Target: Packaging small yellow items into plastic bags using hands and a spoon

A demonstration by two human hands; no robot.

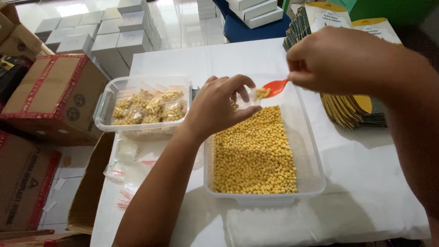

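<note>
The right hand (347, 59) was pinched shut on the handle of a small orange spoon (275, 87), whose bowl carried a few yellow pellets and pointed toward the left hand. The left hand (219, 107) was closed by thumb and fingertips on a small clear plastic bag (249, 93), holding its mouth right at the tip of the spoon, so that spoon and bag met or nearly met; whether they actually touched could not be told.

Directly below that meeting point stood a clear rectangular tub (311, 169) on the white table (366, 183), its left part filled with a bed of small yellow pellets (254, 153), its right part bare. Both hands hovered above the far end of this tub, the left wrist crossing its near-left rim.

To the left of the left hand, just beside the tub, sat a second clear container (107, 98) holding a heap of filled bags (151, 107) with the same yellow pellets inside. Nearer the person from that container, under the left forearm, a few empty bags (121, 171) with red strips lay flat on the table edge.

Beyond and beneath the right hand was a fanned stack of dark printed cartons (347, 112), some with yellow faces. Well off to the left, on the floor, stood brown cardboard boxes (55, 96) with red tape, and behind them rows of white boxes (105, 36).
</note>
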